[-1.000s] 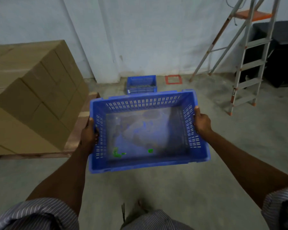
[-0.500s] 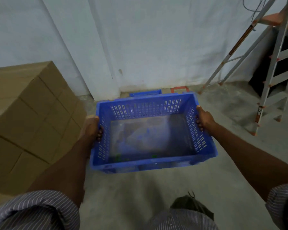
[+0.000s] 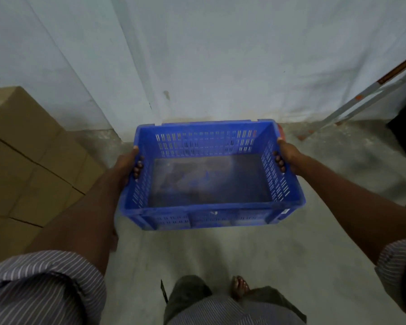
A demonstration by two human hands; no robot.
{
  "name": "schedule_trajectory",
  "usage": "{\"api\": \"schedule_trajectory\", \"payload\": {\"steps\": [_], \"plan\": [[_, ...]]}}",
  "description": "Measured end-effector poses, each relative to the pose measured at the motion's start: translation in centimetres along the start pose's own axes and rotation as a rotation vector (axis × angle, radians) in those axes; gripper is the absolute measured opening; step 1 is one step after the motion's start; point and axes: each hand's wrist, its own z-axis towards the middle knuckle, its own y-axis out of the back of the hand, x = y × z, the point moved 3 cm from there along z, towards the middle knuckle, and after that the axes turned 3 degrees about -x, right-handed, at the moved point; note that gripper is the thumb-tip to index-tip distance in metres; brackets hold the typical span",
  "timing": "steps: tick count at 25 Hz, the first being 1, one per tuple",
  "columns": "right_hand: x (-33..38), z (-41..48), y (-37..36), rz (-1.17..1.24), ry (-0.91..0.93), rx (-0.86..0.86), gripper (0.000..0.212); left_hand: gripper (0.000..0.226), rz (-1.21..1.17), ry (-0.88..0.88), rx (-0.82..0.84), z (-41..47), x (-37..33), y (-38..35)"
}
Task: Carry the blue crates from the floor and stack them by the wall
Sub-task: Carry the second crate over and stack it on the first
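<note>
**Fingers (image 3: 138,166) hooked into both short ends of the blue crate (image 3: 206,144)**

Left hand (image 3: 126,164) and right hand (image 3: 290,156) each grip one slotted plastic end wall. It hangs above the concrete floor (image 3: 220,254), open side up, long axis left to right. Cardboard boxes (image 3: 28,160) stand left; the white wall (image 3: 220,66) rises just beyond.

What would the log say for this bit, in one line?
step: carry | left hand: grips blue crate | right hand: grips blue crate | place: near wall
</note>
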Motion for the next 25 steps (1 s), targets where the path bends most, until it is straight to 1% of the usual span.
{"api": "schedule_trajectory", "payload": {"steps": [4, 6, 9, 12, 15, 19, 20, 23, 25], "plan": [[4.1, 11.5, -4.8, -0.004, -0.025, -0.040, 0.054, 0.054, 0.037, 0.048, 0.003, 12.5, -2.3, -2.3], [4.4, 17.2, -8.1, -0.016, -0.052, -0.064, 0.051, 0.055, 0.073, 0.072, 0.027, 19.0, -1.9, -3.9], [4.7, 26.1, -12.5, -0.017, -0.072, -0.086, 0.047, 0.053, 0.076, 0.074, -0.019, 29.1, -0.8, -6.0], [2.9, 35.1, -17.0, -0.034, -0.106, -0.127, 0.043, 0.051, 0.115, 0.097, -0.058, 38.4, 2.6, -9.0], [1.0, 44.7, -20.9, -0.067, -0.055, -0.155, 0.044, 0.049, 0.074, 0.110, -0.073, 47.7, 6.7, -11.7], [-0.9, 56.5, -24.4, -0.073, 0.036, -0.143, 0.045, 0.044, -0.008, 0.152, -0.004, 58.8, 10.2, -16.4], [-0.7, 58.8, -24.9, -0.079, 0.061, -0.148, 0.045, 0.044, -0.015, 0.137, 0.008, 61.1, 10.4, -17.4], [-0.1, 64.9, -25.9, -0.096, 0.110, -0.168, 0.045, 0.046, -0.025, 0.012, 0.009, 67.3, 9.6, -20.3], [0.5, 68.6, -26.5, -0.099, 0.173, -0.174, 0.050, 0.049, -0.037, -0.050, 0.015, 70.4, 8.6, -21.7]]}}
